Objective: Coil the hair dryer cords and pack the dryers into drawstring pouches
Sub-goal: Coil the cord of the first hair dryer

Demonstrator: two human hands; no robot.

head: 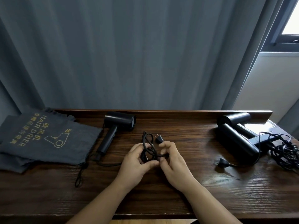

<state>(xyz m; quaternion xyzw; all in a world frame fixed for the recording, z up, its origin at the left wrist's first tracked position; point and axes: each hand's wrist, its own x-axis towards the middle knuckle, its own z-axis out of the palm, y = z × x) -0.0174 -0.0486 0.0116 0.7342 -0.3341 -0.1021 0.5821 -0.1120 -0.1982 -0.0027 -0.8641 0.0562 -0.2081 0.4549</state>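
Note:
A black hair dryer (116, 125) lies on the wooden table (186, 188), left of centre, its handle pointing toward me. Its black cord (149, 141) is looped into a small coil in front of me. My left hand (137, 162) grips the coil from the left. My right hand (173, 160) pinches the cord near its plug (159, 139), whose prongs point away from me. Grey drawstring pouches (40, 143) printed "HAIR DRIER" lie stacked at the left. Two more black dryers (237, 136) lie at the right with a tangled cord (284, 152).
A loose plug (222, 163) from the right-hand dryers lies on the table near the right. A pouch drawstring (80, 173) trails toward the front edge. A raised ledge (161, 111) runs along the table's back, with grey curtains (129, 54) behind it.

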